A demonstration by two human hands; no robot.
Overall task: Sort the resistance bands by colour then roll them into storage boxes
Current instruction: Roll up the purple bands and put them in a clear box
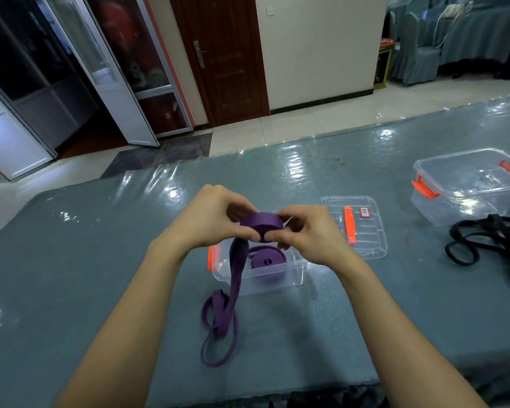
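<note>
Your left hand (211,219) and right hand (304,234) are both gripping the half-rolled purple band (261,226) above the clear box (295,275).

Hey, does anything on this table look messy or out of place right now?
Only the black bands: they lie in a loose tangle on the table beside the empty box, not yet rolled. Nothing looks spilled or damaged.

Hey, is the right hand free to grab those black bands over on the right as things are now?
Probably not yet. The right hand and left hand both pinch the half-rolled purple band above the open box. The path across the table to the black bands looks unobstructed, though.
</note>
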